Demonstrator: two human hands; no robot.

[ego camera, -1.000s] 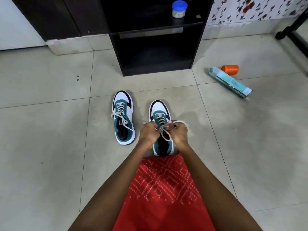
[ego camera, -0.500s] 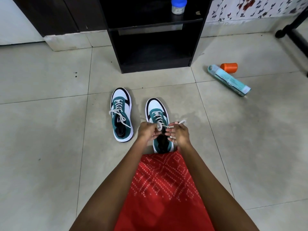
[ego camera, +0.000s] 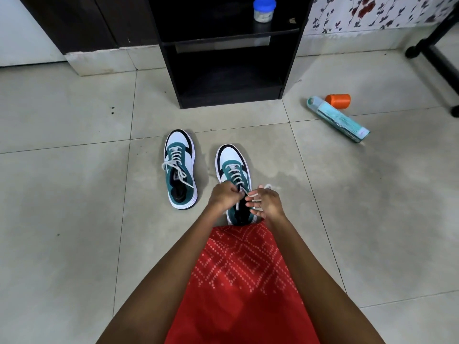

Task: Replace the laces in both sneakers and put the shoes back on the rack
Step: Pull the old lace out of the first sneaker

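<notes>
On pale floor tiles (ego camera: pixel 74 194) before the black rack (ego camera: pixel 231 96), our left hand (ego camera: pixel 224 196) pinches the white lace (ego camera: pixel 244 190); our right hand (ego camera: pixel 267 202) seems to curl round it, above the nearer sneaker (ego camera: pixel 232 165). The other sneaker (ego camera: pixel 180 170) stands near.

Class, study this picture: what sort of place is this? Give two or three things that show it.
Probably a room in a home: a tiled floor, a black shoe rack standing on it, and floral wallpaper beside the rack.
</notes>
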